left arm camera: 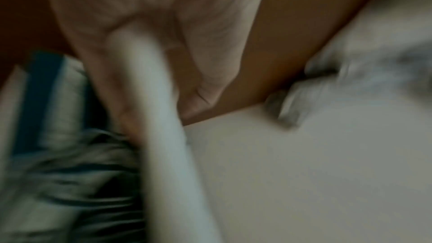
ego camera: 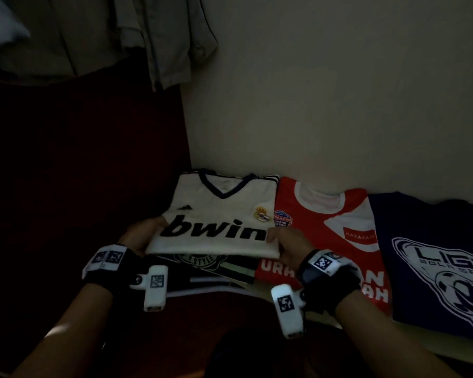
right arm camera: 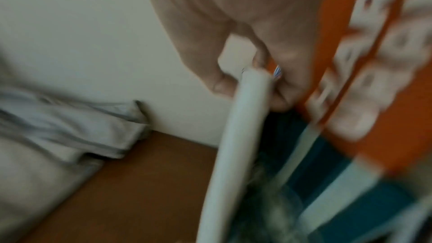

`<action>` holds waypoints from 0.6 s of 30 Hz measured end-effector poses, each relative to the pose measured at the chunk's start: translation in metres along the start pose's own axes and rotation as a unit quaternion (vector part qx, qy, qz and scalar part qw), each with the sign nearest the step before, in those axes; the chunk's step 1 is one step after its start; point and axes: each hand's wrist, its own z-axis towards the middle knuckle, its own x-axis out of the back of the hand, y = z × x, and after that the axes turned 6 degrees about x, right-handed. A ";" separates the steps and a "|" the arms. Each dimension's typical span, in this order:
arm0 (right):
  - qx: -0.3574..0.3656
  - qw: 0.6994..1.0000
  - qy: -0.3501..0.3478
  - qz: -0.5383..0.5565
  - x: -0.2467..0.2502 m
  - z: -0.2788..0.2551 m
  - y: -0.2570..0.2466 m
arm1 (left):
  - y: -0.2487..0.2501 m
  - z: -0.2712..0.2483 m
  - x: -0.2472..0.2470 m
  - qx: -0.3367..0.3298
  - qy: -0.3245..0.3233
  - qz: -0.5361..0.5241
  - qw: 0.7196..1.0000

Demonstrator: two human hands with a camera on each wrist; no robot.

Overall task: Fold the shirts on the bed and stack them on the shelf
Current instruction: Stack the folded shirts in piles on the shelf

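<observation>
The folded white shirt (ego camera: 216, 214), printed "bwin" across the chest with a dark V-neck collar, is held flat between both hands. The left hand (ego camera: 141, 233) has its grip clamped on the shirt's left edge, thumb on top and fingers underneath; the left wrist view, though blurred, shows the white fold (left arm camera: 158, 117) running between the thumb and the palm of that hand (left arm camera: 140, 16). The right hand (ego camera: 287, 246) has its grip clamped on the shirt's right edge near the lower corner; in the right wrist view the rolled white edge (right arm camera: 240, 127) sits pinched between thumb and curled fingers (right arm camera: 275, 88) of that hand (right arm camera: 233, 16).

Beneath the white shirt, just nearer than both grips, a dark shirt (ego camera: 202, 271) with a pale round emblem and light stripes lies flat on the bed (ego camera: 216, 304), which has a dark red cover. Directly to the right of the right grip, partly under that hand, lies a red and white shirt (ego camera: 339, 225) with a "HARAPAN" patch and large white letters. Farther right of it, touching its edge, lies a navy shirt (ego camera: 434, 255) with a white football graphic. All three lie along a pale wall (ego camera: 339, 91). Beyond and to the left of the left grip, pale garments (ego camera: 161, 42) hang against the wall, well apart from the hands. Both wrists carry dark straps with white marker-tagged devices.
</observation>
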 end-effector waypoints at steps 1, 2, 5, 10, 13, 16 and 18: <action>-0.023 1.000 -0.010 -0.007 0.002 0.000 0.000 | -0.005 0.003 -0.003 0.010 -0.007 0.005 1.000; -0.038 0.999 -0.012 -0.018 0.004 0.003 0.000 | -0.007 0.003 -0.007 0.019 -0.030 0.014 0.999; -0.044 0.998 0.012 -0.051 0.006 0.017 0.001 | -0.007 0.016 -0.010 0.006 -0.025 0.043 0.999; -0.064 0.996 -0.012 -0.062 0.002 0.032 -0.009 | 0.007 0.035 -0.013 -0.013 0.017 0.057 0.998; -0.072 0.993 -0.044 -0.077 0.001 0.036 -0.017 | 0.023 0.036 -0.019 -0.022 0.015 0.120 0.992; -0.064 0.994 -0.037 -0.084 0.003 0.045 -0.018 | 0.037 0.042 -0.024 -0.041 -0.020 0.124 0.991; -0.046 0.997 -0.028 -0.047 0.003 0.052 -0.017 | 0.042 0.042 -0.030 -0.058 -0.042 0.116 0.991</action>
